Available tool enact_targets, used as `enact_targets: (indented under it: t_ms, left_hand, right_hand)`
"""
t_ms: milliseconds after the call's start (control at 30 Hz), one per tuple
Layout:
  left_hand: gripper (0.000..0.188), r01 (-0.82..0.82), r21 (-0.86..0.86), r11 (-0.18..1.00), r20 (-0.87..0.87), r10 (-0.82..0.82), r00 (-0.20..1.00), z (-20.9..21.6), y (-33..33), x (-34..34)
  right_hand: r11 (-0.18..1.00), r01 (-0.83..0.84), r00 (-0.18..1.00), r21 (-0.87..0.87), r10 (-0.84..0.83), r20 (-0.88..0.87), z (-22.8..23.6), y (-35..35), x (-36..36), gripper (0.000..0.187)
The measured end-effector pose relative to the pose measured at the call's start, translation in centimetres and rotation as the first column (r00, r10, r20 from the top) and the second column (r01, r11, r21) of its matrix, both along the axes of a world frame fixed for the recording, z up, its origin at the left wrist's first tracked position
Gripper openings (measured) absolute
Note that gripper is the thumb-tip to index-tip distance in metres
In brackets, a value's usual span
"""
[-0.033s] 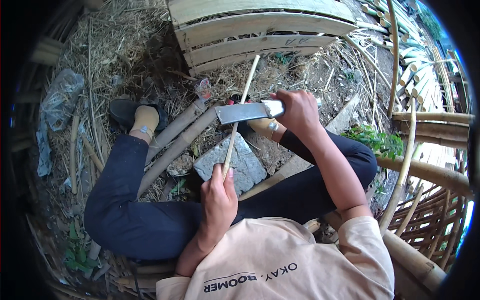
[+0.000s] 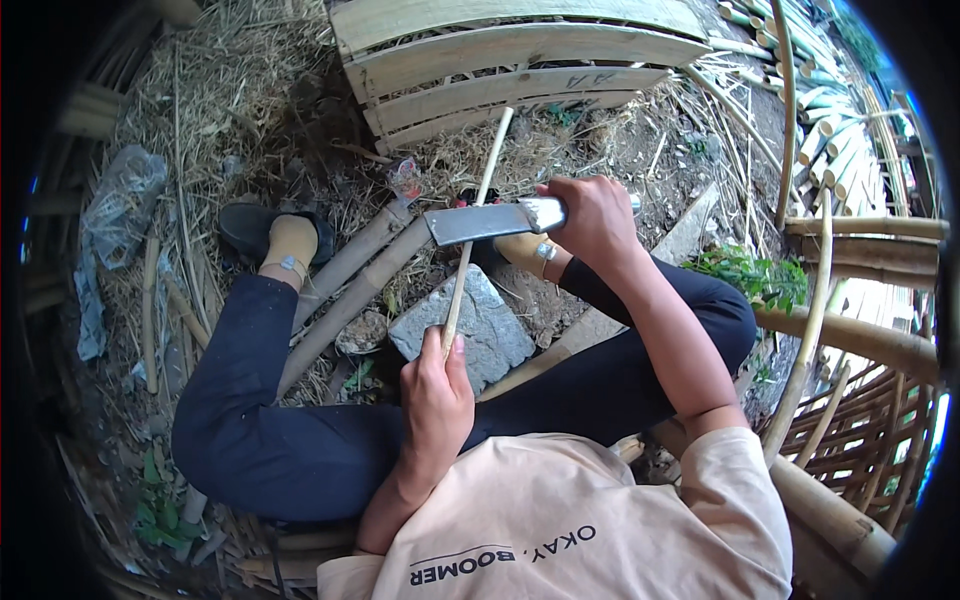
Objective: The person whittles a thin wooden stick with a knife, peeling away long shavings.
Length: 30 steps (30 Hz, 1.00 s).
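Note:
My left hand (image 2: pixel 438 395) is closed round the lower end of a thin, pale bamboo stick (image 2: pixel 490 168), which slants up and away from me. In my right hand (image 2: pixel 594 222) is a broad-bladed cleaver (image 2: pixel 482 223), gripped by its handle with the fingers wrapped round it. The flat blade points left and crosses over the stick about midway, hiding that part of it. Whether the cutting edge touches the stick, I cannot tell. A rough grey stone block (image 2: pixel 465 325) lies below the stick, between my legs.
A slatted wooden crate (image 2: pixel 520 45) stands ahead. Thick bamboo poles (image 2: pixel 350 275) lie by my left leg. Cut bamboo (image 2: pixel 835 145) is piled at the far right, with a bamboo rail (image 2: pixel 850 350) nearer me. A clear plastic bag (image 2: pixel 125 195) lies on the left among straw.

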State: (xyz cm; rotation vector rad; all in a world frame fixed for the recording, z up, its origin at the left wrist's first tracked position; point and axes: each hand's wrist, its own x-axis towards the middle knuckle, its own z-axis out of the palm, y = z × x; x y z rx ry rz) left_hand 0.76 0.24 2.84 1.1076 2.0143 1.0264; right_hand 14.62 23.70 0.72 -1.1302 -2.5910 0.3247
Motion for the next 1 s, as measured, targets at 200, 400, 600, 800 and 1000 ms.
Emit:
enact_targets:
  t_ms: [200, 400, 600, 800, 1000]
  left_hand:
    - [0.018, 0.053, 0.018, 0.998, -0.027, -0.052, 0.998, 0.5, -0.8, 0.3]
    - [0.027, 0.028, -0.032, 0.999, 0.304, -0.017, 0.952, -1.4, -0.8, -0.9]
    - [0.03, 0.055, -0.107, 0.993, 0.749, 0.044, 0.662, -0.6, -0.4, -1.0]
    - [0.03, 0.085, -0.021, 0.996, 0.404, -0.069, 0.912, -1.1, -1.1, 0.0]
    - [0.025, 0.112, 0.019, 0.994, 0.256, -0.113, 0.96, -0.7, -1.2, 0.3]
  right_hand:
    - [0.86, 0.489, 0.835, 0.148, -0.51, 0.204, 2.6, 7.5, 4.3, 0.023]
    - [0.884, 0.338, 0.902, -0.322, -0.402, -0.156, 2.8, 4.4, 5.5, 0.026]
    - [0.995, -0.014, 0.995, -0.095, 0.004, -0.103, 1.5, 1.0, 2.2, 0.013]
    - [0.997, 0.042, 0.996, -0.07, -0.047, -0.078, 1.0, 0.3, 1.2, 0.009]
    - [0.997, 0.076, 0.988, 0.002, -0.075, -0.132, 0.7, 0.6, 1.0, 0.015]
